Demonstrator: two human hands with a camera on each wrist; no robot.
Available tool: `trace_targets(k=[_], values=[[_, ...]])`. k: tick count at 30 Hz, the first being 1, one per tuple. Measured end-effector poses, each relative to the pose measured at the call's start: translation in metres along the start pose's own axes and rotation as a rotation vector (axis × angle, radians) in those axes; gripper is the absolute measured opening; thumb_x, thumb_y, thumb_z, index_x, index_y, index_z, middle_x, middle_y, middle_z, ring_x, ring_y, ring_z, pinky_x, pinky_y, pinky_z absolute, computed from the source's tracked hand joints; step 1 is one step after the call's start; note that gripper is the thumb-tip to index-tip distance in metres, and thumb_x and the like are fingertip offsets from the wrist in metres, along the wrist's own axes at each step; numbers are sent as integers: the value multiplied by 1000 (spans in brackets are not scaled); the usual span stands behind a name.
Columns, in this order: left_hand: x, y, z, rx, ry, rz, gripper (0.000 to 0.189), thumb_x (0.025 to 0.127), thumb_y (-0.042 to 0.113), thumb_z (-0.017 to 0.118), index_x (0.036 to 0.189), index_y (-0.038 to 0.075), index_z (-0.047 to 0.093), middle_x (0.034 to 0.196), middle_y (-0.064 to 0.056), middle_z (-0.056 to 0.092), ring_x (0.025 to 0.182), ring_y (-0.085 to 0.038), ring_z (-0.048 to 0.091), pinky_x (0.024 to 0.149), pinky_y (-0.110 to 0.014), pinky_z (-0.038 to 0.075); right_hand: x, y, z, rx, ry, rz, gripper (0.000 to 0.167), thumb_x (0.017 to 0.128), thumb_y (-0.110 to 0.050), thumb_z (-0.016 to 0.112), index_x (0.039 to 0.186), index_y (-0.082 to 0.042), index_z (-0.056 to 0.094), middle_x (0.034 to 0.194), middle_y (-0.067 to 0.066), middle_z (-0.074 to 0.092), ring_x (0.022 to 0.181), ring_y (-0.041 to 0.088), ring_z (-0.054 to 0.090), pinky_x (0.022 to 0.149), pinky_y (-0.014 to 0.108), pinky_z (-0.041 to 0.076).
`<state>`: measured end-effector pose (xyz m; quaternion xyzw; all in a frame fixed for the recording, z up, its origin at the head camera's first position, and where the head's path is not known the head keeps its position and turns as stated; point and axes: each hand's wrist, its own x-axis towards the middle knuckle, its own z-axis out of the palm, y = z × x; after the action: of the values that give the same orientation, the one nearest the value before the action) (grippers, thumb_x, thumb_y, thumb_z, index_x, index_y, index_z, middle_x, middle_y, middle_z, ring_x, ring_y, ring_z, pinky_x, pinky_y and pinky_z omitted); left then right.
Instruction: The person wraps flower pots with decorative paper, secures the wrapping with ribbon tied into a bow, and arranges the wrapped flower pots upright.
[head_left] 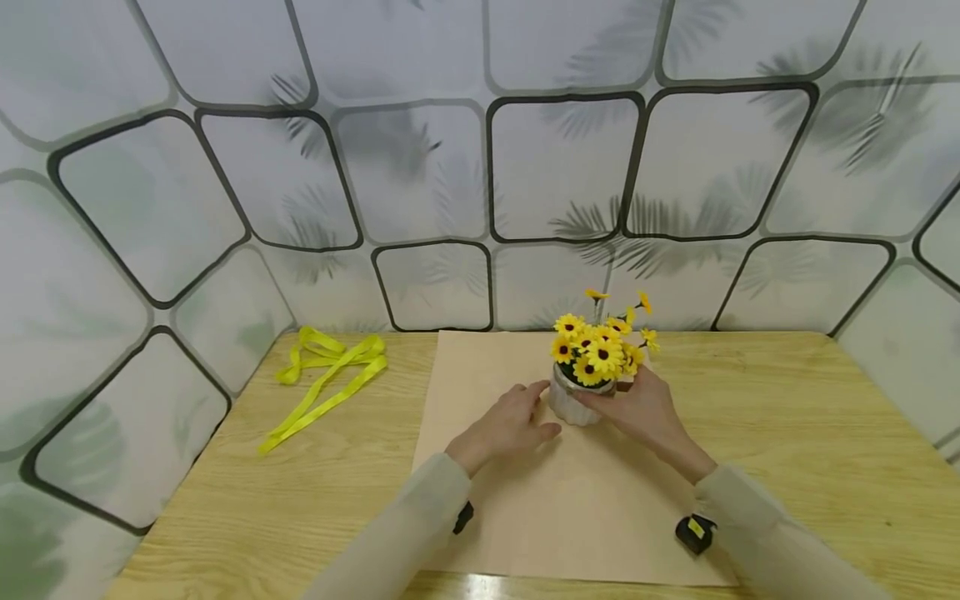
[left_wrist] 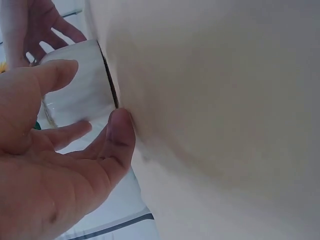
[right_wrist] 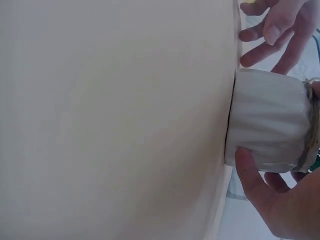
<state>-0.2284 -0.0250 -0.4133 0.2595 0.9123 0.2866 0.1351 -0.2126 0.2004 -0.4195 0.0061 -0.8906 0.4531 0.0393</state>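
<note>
We see the right hand gripping the flower pot on the far right part of the sheet; the left hand, fingers spread, is just beside its left. Yellow ribbon lies far left.

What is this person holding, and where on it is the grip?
The white flowerpot: the right hand holds it around its right side, with the thumb across the front near the rim. The left hand is beside it, gripping nothing.

yellow ribbon in loose loops, left side of wood-grain counter; behind, pale backdrop, dark rounded outlines, grey leaf prints.
</note>
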Motion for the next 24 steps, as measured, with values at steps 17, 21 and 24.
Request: trace_targets(k=[17, 21, 24], values=[[15, 9, 7, -1072, 115, -236, 44, 104, 14, 56, 140, -12, 51, 131, -25, 62, 118, -31, 67, 106, -42, 53, 1, 8, -16, 425, -48, 191, 78, 94, -33, 76, 154, -2, 37, 152, 20, 44, 98, -2, 65, 92, 38, 60], [22, 12, 9, -1227, 108, -307, 41, 106, 15, 54, 138, -11, 53, 127, -22, 65, 107, -22, 67, 108, -41, 52, 1, 8, -19, 464, -41, 215, 81, 95, -33, 74, 157, 0, 32, 156, 20, 39, 95, -6, 63, 94, 37, 59], [26, 15, 11, -1312, 103, -347, 43, 108, 20, 51, 139, -10, 52, 122, -18, 63, 103, -20, 65, 110, -43, 50, -1, 10, -19, 472, -30, 236, 82, 95, -35, 74, 156, 3, 33, 156, 20, 39, 95, -8, 62, 94, 33, 59]])
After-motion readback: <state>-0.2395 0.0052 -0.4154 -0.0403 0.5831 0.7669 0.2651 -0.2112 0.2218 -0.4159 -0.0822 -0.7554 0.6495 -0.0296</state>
